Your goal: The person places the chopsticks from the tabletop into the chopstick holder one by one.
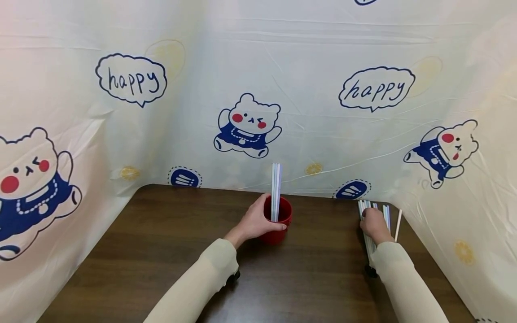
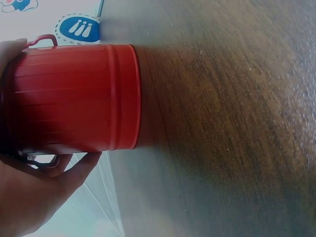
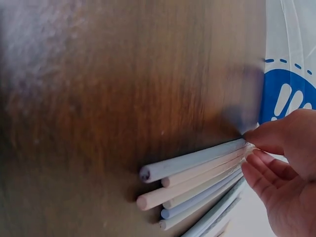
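A red ribbed metal bucket (image 1: 273, 237) with small side handles stands upright on the table, and my left hand (image 1: 258, 220) grips it around the upper part. Several pale sticks (image 1: 276, 188) rise from its opening. Its ribbed wall (image 2: 69, 98) and lower rim fill much of the left wrist view. At the right, my right hand (image 1: 374, 224) pinches the far end of a pale blue stick (image 3: 192, 160) between thumb and fingers. More pastel sticks (image 3: 177, 192), pink, cream and blue, lie side by side under that hand. How many are in the pinch is hidden.
A few more sticks (image 1: 387, 215) and a lone pinkish stick (image 1: 398, 225) lie right of the right hand. The brown wooden table (image 1: 161, 251) meets a white printed cloth (image 1: 307, 134) at its back and sides.
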A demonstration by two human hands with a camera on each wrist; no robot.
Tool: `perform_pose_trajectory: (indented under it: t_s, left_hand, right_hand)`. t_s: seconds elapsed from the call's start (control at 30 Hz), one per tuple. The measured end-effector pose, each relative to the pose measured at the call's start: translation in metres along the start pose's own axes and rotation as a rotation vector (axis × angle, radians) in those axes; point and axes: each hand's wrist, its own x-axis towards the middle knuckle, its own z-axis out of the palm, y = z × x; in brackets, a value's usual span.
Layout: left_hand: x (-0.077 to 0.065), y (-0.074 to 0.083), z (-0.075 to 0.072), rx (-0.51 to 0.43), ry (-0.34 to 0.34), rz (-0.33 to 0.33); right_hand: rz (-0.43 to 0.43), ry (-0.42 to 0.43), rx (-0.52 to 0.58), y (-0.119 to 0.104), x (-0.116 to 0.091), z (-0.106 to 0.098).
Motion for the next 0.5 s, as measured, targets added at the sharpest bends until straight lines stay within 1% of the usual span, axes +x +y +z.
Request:
perform_pose_trajectory:
  t_s: [0.23,0.37,0.5]
  left_hand:
    - [-0.0015,-0.0004,0.0001,-0.021,0.001,0.016]
    - [-0.0017,-0.0005,0.0,-0.017,0.003,0.023]
    - [-0.0013,-0.001,0.0002,-0.01,0.002,0.028]
  right_hand:
    - [0.017,0.018,-0.006,-0.0038,0.0005,0.0004]
    - [0.031,0.021,-0.006,-0.0061,0.0016,0.003]
    - [0.025,0.035,0.009,-0.0089,0.0017,0.0051]
